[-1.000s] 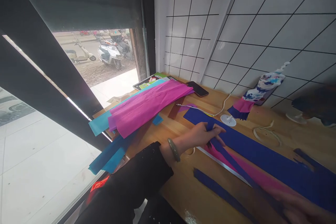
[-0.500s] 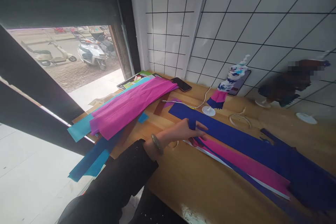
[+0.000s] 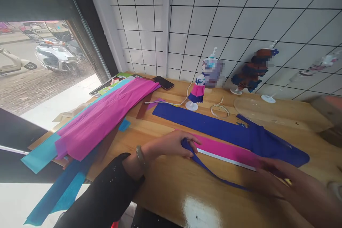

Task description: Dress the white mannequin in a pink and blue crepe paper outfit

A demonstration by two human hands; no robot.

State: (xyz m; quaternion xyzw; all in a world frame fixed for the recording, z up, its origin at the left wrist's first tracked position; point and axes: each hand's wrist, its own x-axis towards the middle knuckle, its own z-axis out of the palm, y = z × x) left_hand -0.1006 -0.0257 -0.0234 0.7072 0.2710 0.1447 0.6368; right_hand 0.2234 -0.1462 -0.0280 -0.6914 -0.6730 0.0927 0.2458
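Observation:
A narrow dark-blue strip of thin cloth or crepe paper loops around the fingers of my left hand, which is closed on it. From there it runs right across the table to my right hand. That hand is smeared by motion, so its grip on the strip is unclear. Just behind the hands lies a pink strip with a white band along its near edge. Beyond it stretches a wide dark-blue piece, folded over in a heap at its right end.
At left, long pink sheets lie over turquoise ones that overhang the table edge. A phone, a white cable and a ring-shaped band lie farther back. Several dressed figures on white stands line the tiled wall.
My view has turned right. My right hand has come into sight at the lower right. The blue strip now stretches in the open between both hands, apart from the pink strip.

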